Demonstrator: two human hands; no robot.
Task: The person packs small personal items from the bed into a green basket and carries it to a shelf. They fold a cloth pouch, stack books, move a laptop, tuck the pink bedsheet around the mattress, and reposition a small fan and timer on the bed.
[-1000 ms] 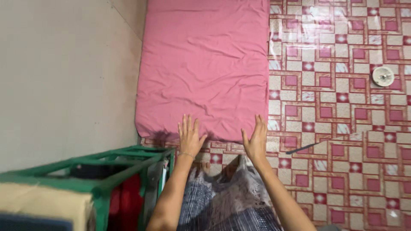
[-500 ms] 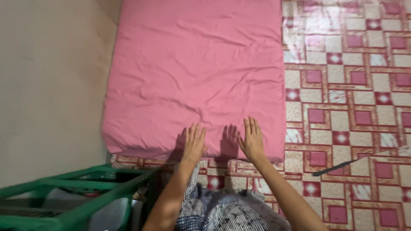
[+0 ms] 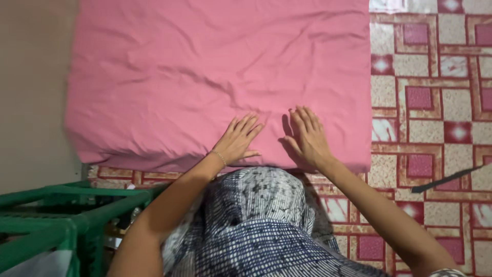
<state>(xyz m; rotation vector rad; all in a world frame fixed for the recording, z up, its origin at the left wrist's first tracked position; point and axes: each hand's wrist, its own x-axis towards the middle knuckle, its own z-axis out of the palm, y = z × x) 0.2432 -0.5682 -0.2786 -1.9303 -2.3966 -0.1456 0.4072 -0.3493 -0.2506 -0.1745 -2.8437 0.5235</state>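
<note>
Okay, I've got left hand (image 3: 237, 139) and right hand (image 3: 307, 136) both flat, fingers spread, gripping nothing, pressing the pink sheet (image 3: 205, 77); green rack (image 3: 56, 215) left of them.

Matt, creased pink cloth sheet (image 3: 205, 77) — glossy patterned floor (image 3: 435, 102)
</note>
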